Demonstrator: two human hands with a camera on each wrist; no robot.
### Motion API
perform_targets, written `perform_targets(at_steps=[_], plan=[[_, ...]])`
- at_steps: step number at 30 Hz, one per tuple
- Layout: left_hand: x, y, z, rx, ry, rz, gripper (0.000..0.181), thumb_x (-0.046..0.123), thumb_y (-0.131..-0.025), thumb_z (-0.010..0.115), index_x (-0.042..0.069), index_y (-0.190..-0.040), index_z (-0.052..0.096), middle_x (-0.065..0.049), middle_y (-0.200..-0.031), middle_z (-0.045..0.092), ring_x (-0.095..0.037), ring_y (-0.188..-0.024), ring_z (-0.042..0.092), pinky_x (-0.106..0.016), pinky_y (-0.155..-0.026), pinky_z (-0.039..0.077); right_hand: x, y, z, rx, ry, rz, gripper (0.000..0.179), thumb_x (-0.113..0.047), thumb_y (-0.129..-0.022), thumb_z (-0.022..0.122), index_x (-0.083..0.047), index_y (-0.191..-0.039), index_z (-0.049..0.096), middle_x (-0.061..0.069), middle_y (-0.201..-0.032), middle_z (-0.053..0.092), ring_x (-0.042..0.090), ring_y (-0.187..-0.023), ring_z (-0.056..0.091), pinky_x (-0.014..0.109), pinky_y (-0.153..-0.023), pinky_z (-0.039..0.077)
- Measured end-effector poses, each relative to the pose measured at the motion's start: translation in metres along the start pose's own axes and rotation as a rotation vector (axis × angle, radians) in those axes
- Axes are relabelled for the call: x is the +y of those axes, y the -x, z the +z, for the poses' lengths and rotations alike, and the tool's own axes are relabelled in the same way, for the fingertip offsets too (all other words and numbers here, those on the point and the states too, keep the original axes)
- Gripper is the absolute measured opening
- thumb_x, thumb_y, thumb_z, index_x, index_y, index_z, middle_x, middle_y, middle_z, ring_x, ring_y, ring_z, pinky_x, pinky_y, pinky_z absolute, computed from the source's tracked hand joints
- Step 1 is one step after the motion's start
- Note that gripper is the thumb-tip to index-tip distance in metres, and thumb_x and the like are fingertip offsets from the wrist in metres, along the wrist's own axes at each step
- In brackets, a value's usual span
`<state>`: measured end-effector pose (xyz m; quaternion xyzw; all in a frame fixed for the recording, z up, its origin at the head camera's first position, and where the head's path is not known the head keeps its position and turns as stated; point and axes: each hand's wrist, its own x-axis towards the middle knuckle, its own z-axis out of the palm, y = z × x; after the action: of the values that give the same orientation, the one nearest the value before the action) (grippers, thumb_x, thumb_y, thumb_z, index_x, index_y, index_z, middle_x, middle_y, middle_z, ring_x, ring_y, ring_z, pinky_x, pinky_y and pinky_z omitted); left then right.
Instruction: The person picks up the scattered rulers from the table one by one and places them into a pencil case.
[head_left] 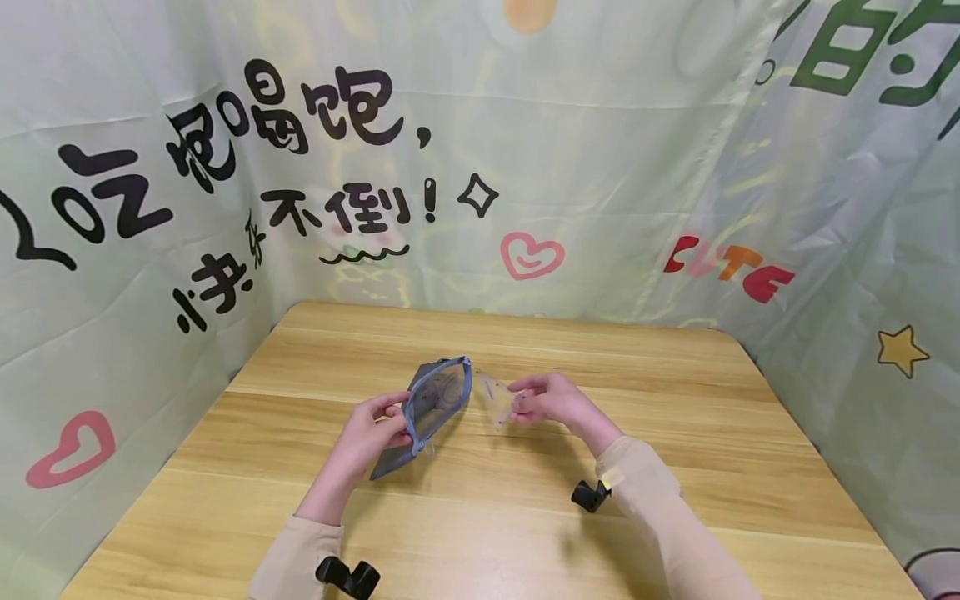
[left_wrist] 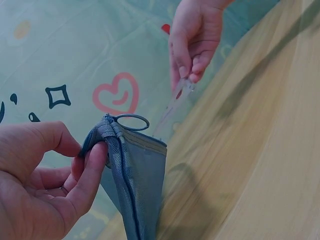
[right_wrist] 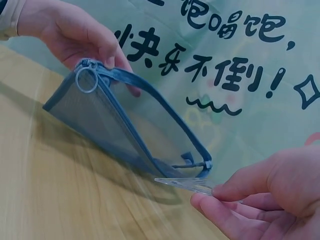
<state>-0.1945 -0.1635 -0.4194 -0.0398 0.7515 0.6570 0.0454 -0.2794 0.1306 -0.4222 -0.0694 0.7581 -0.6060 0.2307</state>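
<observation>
A blue see-through zipper pouch [head_left: 438, 398] is held above the table, its zipped mouth spread wide. My left hand [head_left: 372, 429] pinches the pouch's edge near the zipper end, where a ring pull [right_wrist: 87, 80] hangs. Inside the pouch lies a thin dark item [right_wrist: 189, 164], too unclear to name. My right hand [head_left: 551, 400] pinches a clear plastic set square [head_left: 495, 400] between thumb and fingers. In the right wrist view the set square's tip is close to the pouch's open mouth; whether they touch I cannot tell.
The wooden table [head_left: 480, 533] stretches under both hands. Printed fabric [head_left: 600, 167] hangs behind it and on both sides. Black cameras sit at the left wrist [head_left: 348, 577] and the right wrist [head_left: 591, 496].
</observation>
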Motion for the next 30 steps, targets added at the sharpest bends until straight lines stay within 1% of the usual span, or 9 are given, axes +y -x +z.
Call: perform_targets(at_steps=[5, 12, 19, 23, 30], plan=[[0.0, -0.001, 0.0, 0.005, -0.003, 0.002, 0.049, -0.004, -0.088, 0.052, -0.005, -0.138, 0.051, -0.003, -0.092, 0.045, -0.012, -0.076, 0.06, -0.017, -0.066, 0.059, -0.004, -0.001, 0.004, 0.002, -0.02, 0.011, 0.045, 0.005, -0.09, 0.062, 0.012, -0.133, 0.051, 0.011, -0.094, 0.061, 0.017, -0.077, 0.072, 0.027, -0.079, 0.063], [-0.001, -0.001, 0.002, 0.012, 0.012, -0.005, 0.051, -0.006, -0.087, 0.051, -0.007, -0.138, 0.051, -0.005, -0.093, 0.047, -0.011, -0.075, 0.06, -0.018, -0.067, 0.06, -0.007, -0.002, 0.011, -0.017, -0.039, 0.007, 0.045, 0.007, -0.09, 0.061, 0.013, -0.134, 0.051, 0.01, -0.092, 0.063, 0.015, -0.075, 0.072, 0.029, -0.081, 0.063], [0.0, -0.001, 0.002, 0.01, 0.003, -0.003, 0.05, -0.005, -0.087, 0.052, -0.006, -0.138, 0.051, -0.004, -0.092, 0.047, -0.012, -0.076, 0.061, -0.019, -0.068, 0.061, -0.011, -0.007, 0.02, -0.012, -0.047, 0.008, 0.044, 0.007, -0.088, 0.062, 0.01, -0.132, 0.054, 0.014, -0.094, 0.065, 0.018, -0.077, 0.073, 0.036, -0.086, 0.063], [0.001, -0.001, 0.003, 0.014, 0.007, 0.001, 0.05, -0.005, -0.087, 0.052, -0.005, -0.137, 0.051, -0.004, -0.091, 0.049, -0.012, -0.075, 0.061, -0.02, -0.069, 0.061, -0.011, -0.01, 0.022, -0.014, -0.058, 0.007, 0.045, 0.007, -0.088, 0.062, 0.008, -0.132, 0.054, 0.014, -0.094, 0.066, 0.019, -0.078, 0.073, 0.035, -0.085, 0.063], [0.002, 0.0, 0.004, 0.015, 0.013, 0.003, 0.05, -0.005, -0.088, 0.052, -0.006, -0.137, 0.051, -0.003, -0.09, 0.048, -0.011, -0.075, 0.061, -0.019, -0.068, 0.061, -0.012, -0.014, 0.026, -0.04, -0.067, -0.025, 0.046, 0.007, -0.089, 0.061, 0.013, -0.134, 0.05, 0.014, -0.092, 0.067, 0.016, -0.077, 0.072, 0.03, -0.081, 0.063]])
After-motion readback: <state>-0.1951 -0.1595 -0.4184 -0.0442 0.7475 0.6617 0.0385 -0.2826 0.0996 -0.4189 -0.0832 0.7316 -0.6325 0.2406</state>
